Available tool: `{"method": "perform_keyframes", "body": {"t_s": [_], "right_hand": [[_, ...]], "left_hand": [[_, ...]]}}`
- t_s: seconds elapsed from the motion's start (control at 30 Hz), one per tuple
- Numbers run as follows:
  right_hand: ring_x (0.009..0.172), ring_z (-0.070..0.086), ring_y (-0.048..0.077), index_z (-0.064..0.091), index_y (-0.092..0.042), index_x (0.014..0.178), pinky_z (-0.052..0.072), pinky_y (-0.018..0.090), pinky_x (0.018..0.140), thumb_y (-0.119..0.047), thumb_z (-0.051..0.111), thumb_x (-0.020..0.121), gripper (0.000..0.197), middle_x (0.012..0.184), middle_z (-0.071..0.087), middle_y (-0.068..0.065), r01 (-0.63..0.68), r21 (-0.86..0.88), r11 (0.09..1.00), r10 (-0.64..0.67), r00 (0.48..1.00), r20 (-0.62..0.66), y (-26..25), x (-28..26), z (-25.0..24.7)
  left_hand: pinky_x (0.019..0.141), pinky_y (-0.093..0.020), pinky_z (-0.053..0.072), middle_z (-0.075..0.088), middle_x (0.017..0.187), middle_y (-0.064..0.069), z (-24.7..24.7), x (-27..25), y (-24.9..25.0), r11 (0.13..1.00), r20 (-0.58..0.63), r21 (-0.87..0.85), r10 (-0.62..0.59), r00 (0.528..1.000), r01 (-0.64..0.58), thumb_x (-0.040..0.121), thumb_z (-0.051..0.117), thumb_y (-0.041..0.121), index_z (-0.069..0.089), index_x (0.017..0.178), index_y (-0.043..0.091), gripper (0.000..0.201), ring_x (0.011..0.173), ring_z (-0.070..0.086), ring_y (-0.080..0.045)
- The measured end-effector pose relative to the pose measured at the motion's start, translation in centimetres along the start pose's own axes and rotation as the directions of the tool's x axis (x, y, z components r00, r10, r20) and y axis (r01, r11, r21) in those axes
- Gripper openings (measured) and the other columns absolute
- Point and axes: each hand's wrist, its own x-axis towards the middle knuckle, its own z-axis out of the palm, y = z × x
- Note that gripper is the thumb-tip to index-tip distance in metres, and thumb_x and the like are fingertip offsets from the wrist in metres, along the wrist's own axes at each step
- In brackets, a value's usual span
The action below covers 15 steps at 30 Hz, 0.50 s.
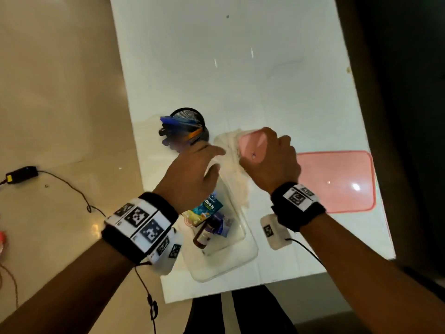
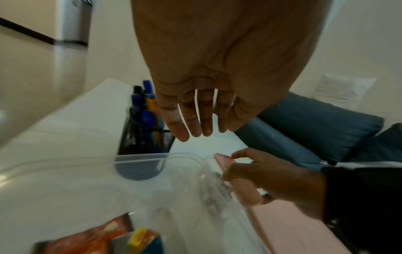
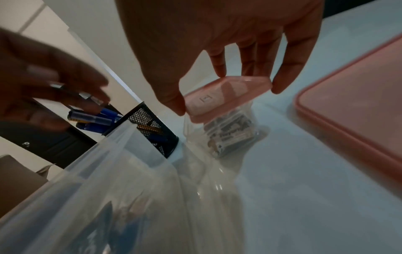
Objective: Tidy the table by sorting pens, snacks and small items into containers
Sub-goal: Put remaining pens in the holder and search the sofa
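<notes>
My right hand (image 1: pixel 267 153) pinches a small pink lid (image 3: pixel 226 99) from above, with thumb and fingertips round its edges. The lid sits on a small clear box (image 3: pixel 230 137) holding small printed items. Left of that box, my left hand (image 1: pixel 207 160) hovers with straight, relaxed fingers (image 2: pixel 195 123) and holds nothing. It is above the far end of a large clear container (image 1: pixel 248 251), which holds a blue snack packet (image 1: pixel 209 206) and a brown bottle (image 1: pixel 203 236). A black mesh pen cup (image 1: pixel 186 116) full of blue pens stands just beyond the left hand.
A large pink lid (image 1: pixel 337 179) lies flat on the white table (image 1: pixel 216 56) to the right of my right hand. The table's near edge runs just behind the large container. A black cable and adapter (image 1: pixel 21 174) lie on the floor at left.
</notes>
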Motion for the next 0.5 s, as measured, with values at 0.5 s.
{"method": "perform_keyframes", "body": {"t_s": [0.5], "right_hand": [[0.117,0.047,0.036,0.025,-0.018,0.152,0.051,0.045,0.084,-0.061,0.060,0.082,0.089,0.150,0.034,0.010,0.254,0.009,0.967,-0.254,0.967,-0.035,2.6,-0.7,2.1]], "left_hand": [[0.110,-0.038,0.030,0.041,0.145,-0.013,2.4,12.2,5.0,0.905,0.445,0.425,-0.194,0.874,-0.016,0.097,0.046,0.017,0.040,0.140,0.006,0.045,0.135,0.035,-0.028]]}}
